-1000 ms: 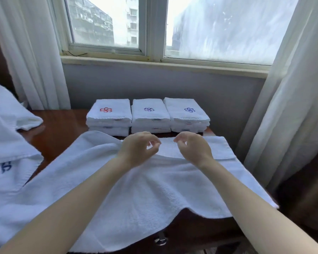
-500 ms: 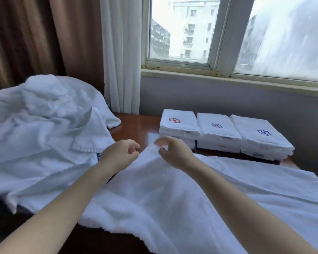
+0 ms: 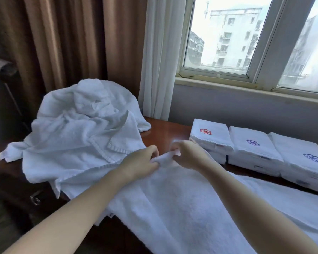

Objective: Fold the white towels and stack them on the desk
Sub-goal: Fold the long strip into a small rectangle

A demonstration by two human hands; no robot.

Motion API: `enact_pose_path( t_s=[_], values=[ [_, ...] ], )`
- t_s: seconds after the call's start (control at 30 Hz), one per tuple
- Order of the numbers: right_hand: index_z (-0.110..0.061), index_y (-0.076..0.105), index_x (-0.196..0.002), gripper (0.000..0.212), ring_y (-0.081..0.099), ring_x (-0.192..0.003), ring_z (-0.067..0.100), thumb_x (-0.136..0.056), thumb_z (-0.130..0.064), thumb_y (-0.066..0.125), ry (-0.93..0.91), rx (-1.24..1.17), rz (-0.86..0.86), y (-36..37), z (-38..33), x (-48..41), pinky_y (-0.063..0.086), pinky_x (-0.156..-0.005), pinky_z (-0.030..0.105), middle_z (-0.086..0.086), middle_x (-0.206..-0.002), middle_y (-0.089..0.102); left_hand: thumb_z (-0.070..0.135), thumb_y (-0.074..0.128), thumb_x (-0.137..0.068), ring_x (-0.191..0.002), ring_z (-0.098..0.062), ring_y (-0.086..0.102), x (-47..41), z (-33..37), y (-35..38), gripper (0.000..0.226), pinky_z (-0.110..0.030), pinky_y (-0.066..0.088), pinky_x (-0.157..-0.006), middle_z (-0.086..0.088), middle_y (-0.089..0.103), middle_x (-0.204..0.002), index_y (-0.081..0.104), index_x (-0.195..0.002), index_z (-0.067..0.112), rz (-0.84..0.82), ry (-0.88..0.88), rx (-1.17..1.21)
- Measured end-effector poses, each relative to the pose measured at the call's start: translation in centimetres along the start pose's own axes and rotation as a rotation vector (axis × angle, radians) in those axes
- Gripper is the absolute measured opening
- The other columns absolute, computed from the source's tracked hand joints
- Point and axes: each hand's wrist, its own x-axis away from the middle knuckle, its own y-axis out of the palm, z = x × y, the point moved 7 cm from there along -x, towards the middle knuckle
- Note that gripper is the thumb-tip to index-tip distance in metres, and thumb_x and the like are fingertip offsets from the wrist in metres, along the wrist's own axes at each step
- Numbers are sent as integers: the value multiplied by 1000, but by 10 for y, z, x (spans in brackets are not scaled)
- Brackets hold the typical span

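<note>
A large flat white terry towel (image 3: 182,208) is spread across the dark reddish wooden worktop (image 3: 165,129), with its near edge draped over the front at six o'clock; its far left corner is gathered between both hands. The left hand (image 3: 141,162) is closed in a pinch on that corner, thumb against curled fingers; the right hand (image 3: 187,154) is curled onto the same small fold from the other side; each grip is almost fully closed, with only cloth held in it. A second ago the hands were held at the middle of the towel's far edge, directly before the folded stacks; since then they have been carried along that edge to its left end, and the view has been swung with them. It is judged from this that the corner has been found and a first fold is about to be started. At ten o'clock from the hands a crumpled heap of unfolded white towels (image 3: 81,129) is left waiting; at two to three o'clock three stacks of folded white towels (image 3: 253,147) are lined up side by side, so the task is judged partly done.
</note>
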Motion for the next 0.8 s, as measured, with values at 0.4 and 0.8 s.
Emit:
enact_pose_path(
  t_s=[0.4, 0.8],
  values=[
    [-24, 75, -84, 19, 68, -66, 4, -77, -42, 76, 62, -67, -614, -8, 16, 68, 47, -72, 24, -11, -72, 72, 54, 62, -87, -65, -6, 65, 27, 26, 28, 36, -19, 48, -59, 9, 70, -73, 72, -78, 21, -378, -30, 133],
    [-33, 47, -140, 49, 53, -119, 22, -93, -29, 58, 65, 86, -128, 14, 25, 51, 41, -72, 31, -4, -137, 49, 55, 76, -70, -105, -9, 58, 33, 21, 37, 68, -27, 46, -84, 14, 58, -124, 53, -129, 31, -285, -56, -204]
  ],
)
